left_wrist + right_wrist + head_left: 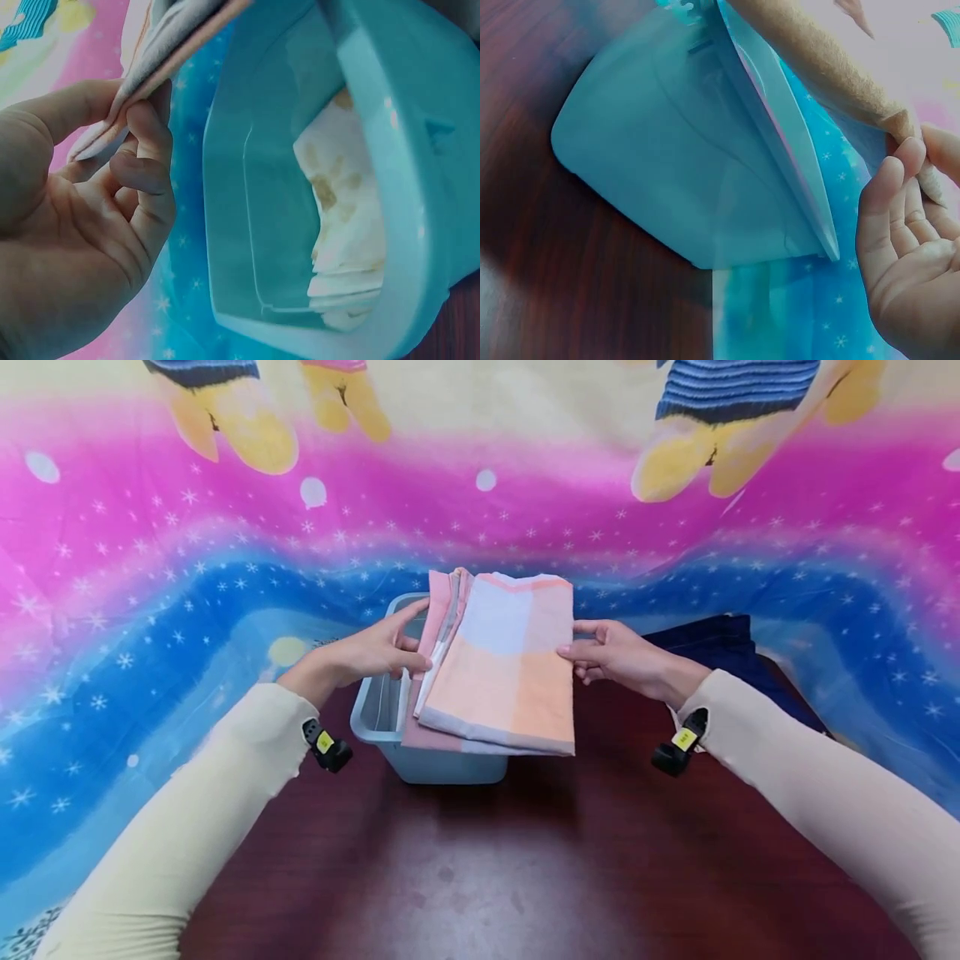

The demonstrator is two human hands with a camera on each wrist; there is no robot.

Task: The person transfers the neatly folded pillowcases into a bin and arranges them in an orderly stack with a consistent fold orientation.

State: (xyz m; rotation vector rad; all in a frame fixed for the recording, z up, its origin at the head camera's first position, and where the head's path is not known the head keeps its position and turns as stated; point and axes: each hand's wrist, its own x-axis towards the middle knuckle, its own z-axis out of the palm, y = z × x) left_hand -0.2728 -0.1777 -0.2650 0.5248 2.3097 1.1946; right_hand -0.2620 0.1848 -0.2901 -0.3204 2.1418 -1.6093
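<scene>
A folded checked cloth (498,668) in peach, pink and pale lavender hangs in the air above a light blue plastic bin (442,768), partly covering it in the head view. My left hand (367,652) pinches its left edge between thumb and fingers. At the right edge, my right hand (622,656) pinches the cloth the same way. Inside the bin, the left wrist view shows a folded white cloth (345,187) with brown patches. The right wrist view shows the bin's outer wall (667,157) below the held cloth (832,67).
Dark navy folded fabric (705,635) lies on the right of the table, partly behind my right forearm. The dark red-brown wooden table (480,868) extends in front of the bin. A printed pink and blue sheet (480,518) hangs behind and along both sides.
</scene>
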